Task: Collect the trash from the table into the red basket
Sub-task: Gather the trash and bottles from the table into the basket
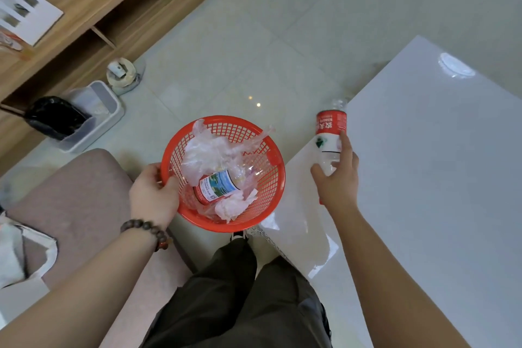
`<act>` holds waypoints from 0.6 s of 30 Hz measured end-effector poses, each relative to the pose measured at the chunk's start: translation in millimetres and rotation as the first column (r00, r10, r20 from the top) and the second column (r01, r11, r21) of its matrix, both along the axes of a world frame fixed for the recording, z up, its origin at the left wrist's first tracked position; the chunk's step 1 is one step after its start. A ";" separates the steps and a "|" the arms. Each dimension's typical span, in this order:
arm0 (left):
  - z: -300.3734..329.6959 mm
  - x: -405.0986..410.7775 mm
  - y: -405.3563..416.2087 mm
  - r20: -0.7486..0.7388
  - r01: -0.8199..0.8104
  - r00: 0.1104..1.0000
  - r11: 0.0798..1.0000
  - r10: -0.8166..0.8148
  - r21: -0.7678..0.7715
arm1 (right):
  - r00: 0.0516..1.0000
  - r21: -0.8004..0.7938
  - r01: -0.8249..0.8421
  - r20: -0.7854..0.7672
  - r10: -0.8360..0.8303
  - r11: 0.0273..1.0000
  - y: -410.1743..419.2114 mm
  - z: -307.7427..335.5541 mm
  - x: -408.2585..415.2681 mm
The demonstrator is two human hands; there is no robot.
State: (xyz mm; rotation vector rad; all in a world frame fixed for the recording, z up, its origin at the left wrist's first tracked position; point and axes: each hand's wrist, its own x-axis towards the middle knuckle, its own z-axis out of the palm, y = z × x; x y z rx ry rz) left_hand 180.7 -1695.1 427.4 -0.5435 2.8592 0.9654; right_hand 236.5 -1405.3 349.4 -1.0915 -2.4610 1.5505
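The red mesh basket (271,167) hangs over the floor at the left edge of the white table (423,178). My left hand (154,195) grips its near-left rim. Inside lie crumpled clear plastic (209,150), a bottle with a red and blue label (217,186) and a wad of tissue (234,206). My right hand (337,178) is closed around a clear plastic bottle with a red label (330,127), held above the table's left edge, just right of the basket.
A pink-brown sofa seat (79,195) is at my left with a white bag (19,254) on it. A grey bin with a black bag (73,116) stands by the wooden shelf unit (118,11). My legs (240,297) are below the basket.
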 end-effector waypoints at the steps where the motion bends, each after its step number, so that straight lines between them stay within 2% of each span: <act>1: 2.7 0.4 3.2 -0.006 0.004 1.000 1.000 -0.004 -0.001 | 0.995 -0.003 -0.026 -0.094 0.026 1.000 -4.7 20.4 -0.7; 3: 7.9 1.4 9.9 -0.014 -0.001 1.000 1.000 0.001 0.015 | 0.964 0.006 -0.122 -0.239 0.119 0.993 -17.3 60.5 -2.4; 5: 13.6 3.5 17.5 -0.026 -0.011 1.000 0.998 0.012 0.060 | 0.908 0.069 -0.289 -0.294 0.297 0.955 -33.6 94.5 -2.7; 7: 18.6 5.9 25.4 -0.040 -0.007 0.999 0.996 0.011 0.089 | 0.825 0.140 -0.495 -0.234 0.515 0.857 -50.1 117.3 -1.3; 10: 25.7 9.3 34.7 -0.055 0.007 0.998 0.992 0.000 0.127 | 0.640 0.256 -0.744 0.006 0.768 0.618 -68.1 128.1 4.4; 12: 28.4 10.3 38.1 -0.076 0.035 0.997 0.986 -0.022 0.163 | 0.544 0.319 -0.819 0.171 0.821 0.476 -74.5 126.9 8.2; 13: 29.1 10.5 39.5 -0.083 0.051 0.996 0.984 -0.037 0.173 | 0.529 0.317 -0.834 0.224 0.818 0.452 -76.1 126.1 9.6; 16: 28.0 12.2 40.7 -0.076 0.058 0.996 0.981 -0.044 0.185 | 0.532 0.277 -0.842 0.277 0.800 0.463 -78.0 124.3 11.6; 18: 25.8 15.6 39.2 -0.066 0.046 0.997 0.979 -0.033 0.197 | 0.515 0.309 -0.850 0.310 0.799 0.428 -78.8 126.3 12.3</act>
